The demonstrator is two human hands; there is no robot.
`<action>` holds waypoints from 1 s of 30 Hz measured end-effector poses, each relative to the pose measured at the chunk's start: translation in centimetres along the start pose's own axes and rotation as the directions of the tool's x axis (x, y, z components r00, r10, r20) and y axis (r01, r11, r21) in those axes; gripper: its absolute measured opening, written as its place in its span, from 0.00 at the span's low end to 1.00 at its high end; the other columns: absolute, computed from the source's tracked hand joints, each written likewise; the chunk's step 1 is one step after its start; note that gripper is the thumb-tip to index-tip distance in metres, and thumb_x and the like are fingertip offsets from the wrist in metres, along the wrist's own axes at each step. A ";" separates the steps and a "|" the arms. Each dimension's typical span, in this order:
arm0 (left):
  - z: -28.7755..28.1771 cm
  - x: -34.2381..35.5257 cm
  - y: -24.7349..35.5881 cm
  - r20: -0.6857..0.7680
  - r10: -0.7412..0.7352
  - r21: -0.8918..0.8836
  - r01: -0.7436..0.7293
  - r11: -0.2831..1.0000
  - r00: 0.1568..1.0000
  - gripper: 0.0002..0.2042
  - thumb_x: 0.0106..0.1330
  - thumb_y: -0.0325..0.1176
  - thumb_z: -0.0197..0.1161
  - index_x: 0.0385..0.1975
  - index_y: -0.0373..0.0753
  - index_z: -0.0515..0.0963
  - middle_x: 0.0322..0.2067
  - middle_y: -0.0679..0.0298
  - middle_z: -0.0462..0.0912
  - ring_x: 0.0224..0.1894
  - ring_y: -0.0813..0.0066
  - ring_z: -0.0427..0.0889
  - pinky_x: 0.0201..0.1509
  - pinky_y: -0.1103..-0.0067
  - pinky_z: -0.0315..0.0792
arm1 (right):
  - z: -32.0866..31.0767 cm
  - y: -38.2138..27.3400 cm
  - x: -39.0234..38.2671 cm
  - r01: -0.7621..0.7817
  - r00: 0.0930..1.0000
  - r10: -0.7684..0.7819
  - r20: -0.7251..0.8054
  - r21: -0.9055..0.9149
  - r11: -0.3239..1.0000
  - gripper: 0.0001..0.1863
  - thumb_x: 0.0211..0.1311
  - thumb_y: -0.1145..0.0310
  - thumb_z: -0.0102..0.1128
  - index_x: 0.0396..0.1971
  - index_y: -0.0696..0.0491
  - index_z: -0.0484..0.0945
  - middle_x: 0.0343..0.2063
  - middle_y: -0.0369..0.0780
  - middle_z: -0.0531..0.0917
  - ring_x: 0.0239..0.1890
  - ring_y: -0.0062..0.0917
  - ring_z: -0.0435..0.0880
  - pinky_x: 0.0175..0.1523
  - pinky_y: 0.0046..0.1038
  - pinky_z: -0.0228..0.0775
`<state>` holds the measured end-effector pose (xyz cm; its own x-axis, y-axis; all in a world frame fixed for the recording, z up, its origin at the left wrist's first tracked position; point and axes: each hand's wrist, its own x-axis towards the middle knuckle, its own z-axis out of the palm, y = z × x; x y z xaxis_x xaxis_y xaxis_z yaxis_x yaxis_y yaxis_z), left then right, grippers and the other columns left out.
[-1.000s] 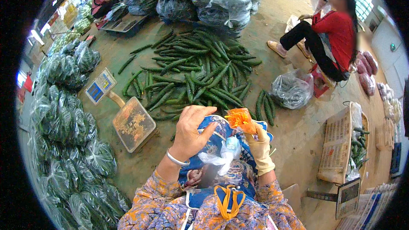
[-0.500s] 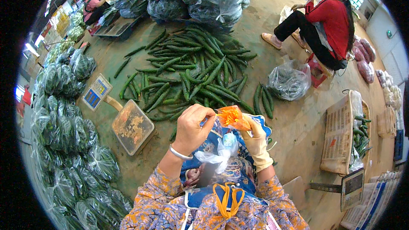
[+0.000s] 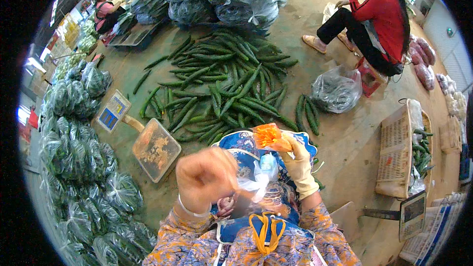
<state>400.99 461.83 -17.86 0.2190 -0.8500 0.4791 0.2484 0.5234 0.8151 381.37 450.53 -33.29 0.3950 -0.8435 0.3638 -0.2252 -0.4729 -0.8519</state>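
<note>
In my gloved right hand (image 3: 298, 165) is a small orange packet (image 3: 272, 139), held upright with its top open and thin yellow-orange strips showing inside. My bare left hand (image 3: 207, 175) is lower and nearer to me, apart from the packet. Motion smears its bent fingers, so whether they hold anything is hidden. Across my lap lies a patterned blue apron (image 3: 236, 140), with a bundle of thin white plastic (image 3: 258, 180) on it. Beyond my knees, a large heap of dark green cucumbers (image 3: 226, 79) covers the floor.
Left of the heap stands a platform scale (image 3: 156, 150); bagged cucumbers (image 3: 79, 152) are piled along the left side. Bagged stacks (image 3: 241, 0) stand behind the heap. At right are a seated person in red (image 3: 379, 24), a clear bag (image 3: 337, 91) and a plastic crate (image 3: 394, 152).
My left hand has come away from the packet, down and toward me. My right hand keeps hold of the packet in nearly the same place.
</note>
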 end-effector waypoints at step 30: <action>-0.5 2.7 -7.1 0.240 0.007 0.950 -0.237 0.202 0.971 0.06 0.49 0.27 0.67 0.28 0.40 0.83 0.56 0.58 0.72 0.67 0.49 0.54 0.66 0.59 0.50 | 0.5 -0.1 -0.1 0.087 0.996 -0.088 -0.020 -0.052 0.995 0.22 0.50 0.79 0.66 0.48 0.58 0.76 0.41 0.46 0.82 0.43 0.36 0.82 0.49 0.29 0.73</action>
<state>400.35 455.84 -22.49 -0.0123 -0.8357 0.5491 -0.8983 0.2504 0.3610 381.77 450.76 -33.42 0.3957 -0.8035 0.4448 -0.2364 -0.5571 -0.7961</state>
